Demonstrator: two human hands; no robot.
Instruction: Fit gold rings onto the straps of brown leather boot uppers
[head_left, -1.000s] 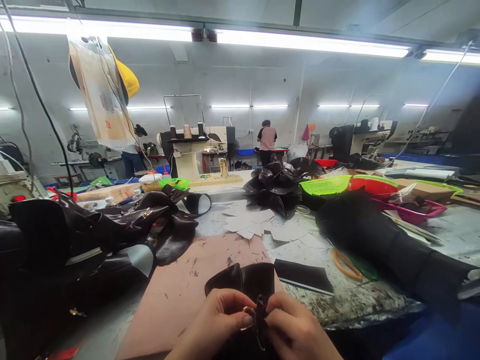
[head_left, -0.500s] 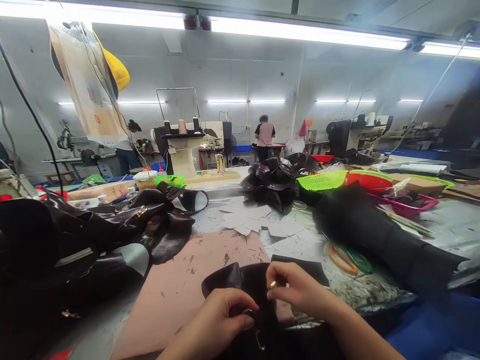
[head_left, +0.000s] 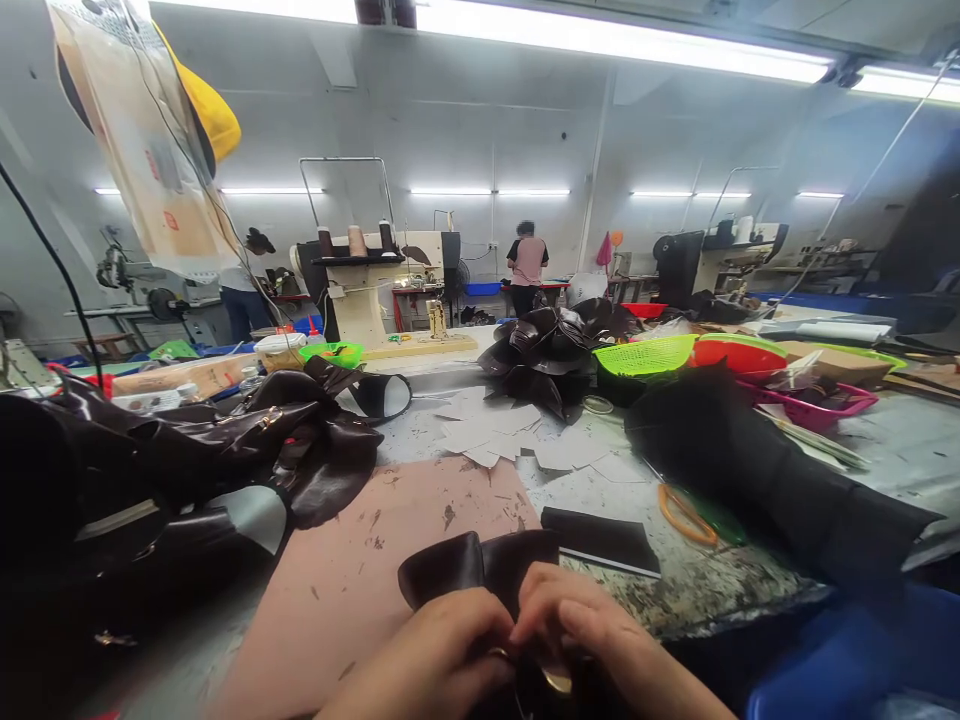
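Note:
In front of me a glossy dark brown leather upper (head_left: 442,570) rests on the pink board, its lower part hidden by my hands and dark against my lap. My left hand (head_left: 450,650) is closed on it, thumb and index finger pinched together. Close against it, my right hand (head_left: 577,620) curls its fingers over the same leather, fingertips bent down and partly hidden. A small gold-coloured metal fitting (head_left: 557,683) shows beneath the right fingers; whether they grip it I cannot tell. A black strip of material (head_left: 600,540) lies just beyond my right hand.
The pink board (head_left: 345,580) lies under the work. Dark leather pieces (head_left: 225,440) heap up on the left, more (head_left: 540,350) at the back. Paper scraps (head_left: 491,430), orange-handled scissors (head_left: 686,515), black material (head_left: 750,450) and baskets (head_left: 645,355) surround it. A person (head_left: 528,262) stands far off.
My right hand has come down and in against the left. The small shiny metal piece at its fingertips is out of sight there; a gold fitting shows lower. The view has shifted slightly.

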